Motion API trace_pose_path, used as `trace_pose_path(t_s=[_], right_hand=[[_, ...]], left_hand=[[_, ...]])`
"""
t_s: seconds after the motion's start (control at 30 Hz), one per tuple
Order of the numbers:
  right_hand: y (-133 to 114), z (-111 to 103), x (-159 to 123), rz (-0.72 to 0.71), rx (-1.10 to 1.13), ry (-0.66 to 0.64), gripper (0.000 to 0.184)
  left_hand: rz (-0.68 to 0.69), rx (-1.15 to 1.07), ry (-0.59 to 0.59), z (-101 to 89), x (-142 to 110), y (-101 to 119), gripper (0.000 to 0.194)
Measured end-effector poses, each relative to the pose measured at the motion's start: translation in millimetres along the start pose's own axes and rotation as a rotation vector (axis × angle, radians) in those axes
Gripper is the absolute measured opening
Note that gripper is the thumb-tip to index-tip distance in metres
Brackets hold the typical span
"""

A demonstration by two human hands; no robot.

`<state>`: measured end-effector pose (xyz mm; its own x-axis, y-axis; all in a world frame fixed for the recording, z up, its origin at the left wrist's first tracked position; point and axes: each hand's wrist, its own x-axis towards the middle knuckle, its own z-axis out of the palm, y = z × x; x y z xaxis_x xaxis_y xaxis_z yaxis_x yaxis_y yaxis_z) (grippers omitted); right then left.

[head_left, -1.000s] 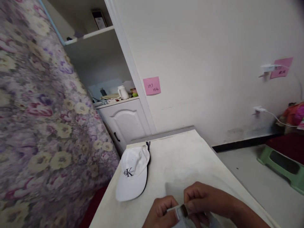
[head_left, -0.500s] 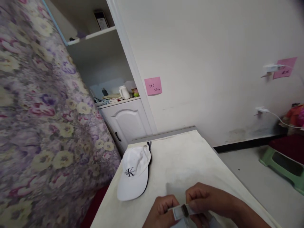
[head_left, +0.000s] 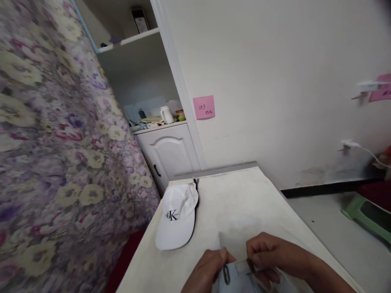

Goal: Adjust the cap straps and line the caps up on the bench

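While left fingers [head_left: 224, 255] close on pale fabric [head_left: 236, 283], right fingers [head_left: 260, 259] pinch its band [head_left: 242, 267].

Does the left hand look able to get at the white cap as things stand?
Probably yes: the white cap lies near the left hand, with only bare tablecloth visible between them. But that hand is holding a pale cloth item, so it would likely need to let go first.

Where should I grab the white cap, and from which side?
I'd pinch the brim of the white cap from the near side, thumb on top. It points toward the person as a broad, thin flap, while the crown behind looks soft and creased. Keep the fingertips shallow: a dark edge shows beneath along the right and might come along.
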<state>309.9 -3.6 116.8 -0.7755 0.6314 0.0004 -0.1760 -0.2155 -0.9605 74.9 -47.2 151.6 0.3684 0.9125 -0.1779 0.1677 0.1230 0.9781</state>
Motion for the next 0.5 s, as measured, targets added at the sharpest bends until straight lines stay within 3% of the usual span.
trace_pose_path(t_s=[0.17,0.37,0.5], right_hand=[[4,2,2,0.003,0.006,-0.005,0.035],[9,-2,1,-0.02,0.021,-0.02,0.034],[11,-5,3,-0.03,0.046,-0.039,0.037]], left_hand=[[-0.11,0.007,-0.016,8.6,6,3,0.036],[-0.08,-0.047,0.073,13.0,8,0,0.037],[-0.09,-0.082,0.045,12.7,7,-3,0.036]])
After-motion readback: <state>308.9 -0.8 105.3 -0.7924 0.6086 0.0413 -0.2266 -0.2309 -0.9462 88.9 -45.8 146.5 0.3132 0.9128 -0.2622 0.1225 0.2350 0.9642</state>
